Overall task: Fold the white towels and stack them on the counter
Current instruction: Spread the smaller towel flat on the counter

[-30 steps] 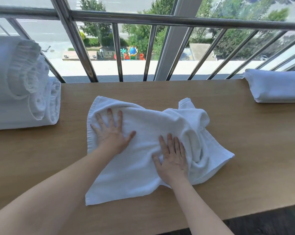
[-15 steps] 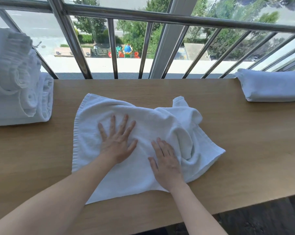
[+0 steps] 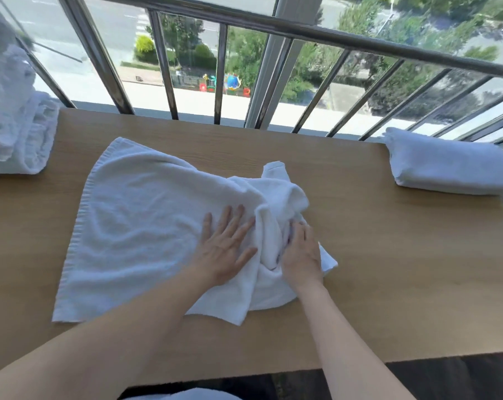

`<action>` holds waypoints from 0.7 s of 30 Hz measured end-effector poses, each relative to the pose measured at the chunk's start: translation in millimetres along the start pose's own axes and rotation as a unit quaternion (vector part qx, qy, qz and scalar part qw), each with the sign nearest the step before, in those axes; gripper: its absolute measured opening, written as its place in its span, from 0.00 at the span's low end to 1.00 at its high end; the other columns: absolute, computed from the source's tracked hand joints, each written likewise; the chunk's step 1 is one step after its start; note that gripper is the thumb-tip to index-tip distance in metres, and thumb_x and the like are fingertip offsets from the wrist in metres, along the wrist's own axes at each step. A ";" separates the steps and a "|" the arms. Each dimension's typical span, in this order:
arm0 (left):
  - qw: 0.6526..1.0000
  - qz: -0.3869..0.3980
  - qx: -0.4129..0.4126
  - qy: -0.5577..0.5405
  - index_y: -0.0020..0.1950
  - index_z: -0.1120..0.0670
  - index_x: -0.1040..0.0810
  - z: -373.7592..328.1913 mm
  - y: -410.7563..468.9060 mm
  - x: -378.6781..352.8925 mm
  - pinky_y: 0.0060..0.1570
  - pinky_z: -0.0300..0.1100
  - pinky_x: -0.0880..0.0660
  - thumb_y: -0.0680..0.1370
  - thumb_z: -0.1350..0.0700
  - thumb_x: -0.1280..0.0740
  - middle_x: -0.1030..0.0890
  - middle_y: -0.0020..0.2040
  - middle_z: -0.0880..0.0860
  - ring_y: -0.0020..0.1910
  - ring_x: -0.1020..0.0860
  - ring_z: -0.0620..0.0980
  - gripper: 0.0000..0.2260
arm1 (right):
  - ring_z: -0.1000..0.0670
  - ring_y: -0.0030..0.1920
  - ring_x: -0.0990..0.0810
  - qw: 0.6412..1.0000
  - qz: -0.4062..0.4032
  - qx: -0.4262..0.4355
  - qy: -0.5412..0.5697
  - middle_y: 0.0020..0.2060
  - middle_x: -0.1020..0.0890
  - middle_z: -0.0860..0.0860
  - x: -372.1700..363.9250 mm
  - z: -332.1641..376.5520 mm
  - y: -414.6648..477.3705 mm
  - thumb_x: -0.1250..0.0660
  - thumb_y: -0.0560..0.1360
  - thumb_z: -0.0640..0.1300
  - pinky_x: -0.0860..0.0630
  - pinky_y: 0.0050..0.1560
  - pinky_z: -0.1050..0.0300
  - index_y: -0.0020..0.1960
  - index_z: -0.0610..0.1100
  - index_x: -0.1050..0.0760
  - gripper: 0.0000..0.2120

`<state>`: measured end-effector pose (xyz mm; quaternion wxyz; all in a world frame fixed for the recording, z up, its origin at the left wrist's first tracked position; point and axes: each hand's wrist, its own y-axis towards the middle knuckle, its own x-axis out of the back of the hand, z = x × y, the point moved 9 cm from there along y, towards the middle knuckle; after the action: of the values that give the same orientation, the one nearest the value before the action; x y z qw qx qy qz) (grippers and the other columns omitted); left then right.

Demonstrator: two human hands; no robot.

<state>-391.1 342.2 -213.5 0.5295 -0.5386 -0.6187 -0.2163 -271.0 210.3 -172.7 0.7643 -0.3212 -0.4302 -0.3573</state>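
A white towel (image 3: 146, 226) lies spread on the wooden counter (image 3: 389, 269); its left half is flat and its right part is bunched into folds. My left hand (image 3: 227, 246) presses flat on the towel near its middle, fingers straight and spread. Just to its right, my right hand (image 3: 302, 252) sits on the bunched part with its fingers curled into a fold of the cloth; the fingertips are hidden in it. A folded white towel (image 3: 446, 166) lies at the counter's far right.
A pile of rolled white towels (image 3: 16, 134) stands at the far left of the counter. A metal railing (image 3: 273, 27) with upright bars runs along the counter's back edge in front of a window. The counter's front edge is close to my body.
Both hands have slid to the right across the towel. The left half now lies smoother, and my right hand has gone from lying flat to curling into the bunched fold.
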 end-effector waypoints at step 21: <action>0.991 -0.094 0.075 -0.053 0.82 0.45 0.52 -72.9 11.4 -11.4 0.77 0.56 0.62 0.79 0.37 0.56 0.58 0.81 0.44 0.81 0.60 0.51 0.32 | 0.48 0.80 0.59 0.989 0.029 0.080 -0.123 0.81 0.53 0.48 38.5 -109.2 18.1 0.51 0.84 0.51 0.67 0.77 0.52 0.81 0.46 0.54 0.28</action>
<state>-351.8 279.8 -201.8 0.5118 -0.4477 -0.7083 -0.1895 -194.9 122.5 -188.1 0.7391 -0.3132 -0.5381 -0.2571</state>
